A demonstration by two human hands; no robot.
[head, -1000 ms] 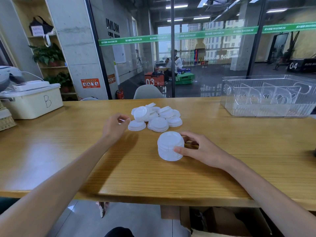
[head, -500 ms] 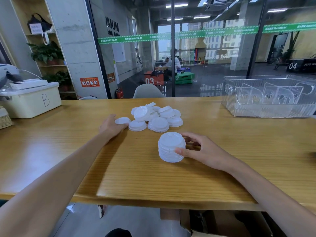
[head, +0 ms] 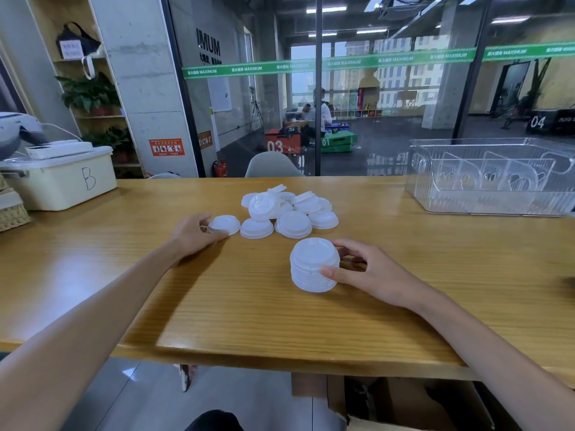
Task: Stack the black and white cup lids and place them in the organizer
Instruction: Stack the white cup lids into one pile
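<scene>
Right hand [head: 370, 272] grips the short stack of white plastic cup lids [head: 315, 265] on the wooden worktop [head: 249, 306]; left hand [head: 194, 233] seemingly pinches a loose white lid [head: 224, 224]. Many lids [head: 289, 209] remain unstacked; the clear plastic organizer [head: 491, 178] holds none.

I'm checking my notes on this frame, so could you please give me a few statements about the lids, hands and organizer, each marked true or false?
1. The right hand grips the stack of white lids. True.
2. The left hand holds a black lid. False: it holds a single white lid; no black lid shows.
3. The clear organizer already holds lids. False: only its dividers show inside.
4. A pile of loose lids lies on the table beyond the stack. True.
5. The stack stands inside the organizer. False: it stands on the table.
</scene>
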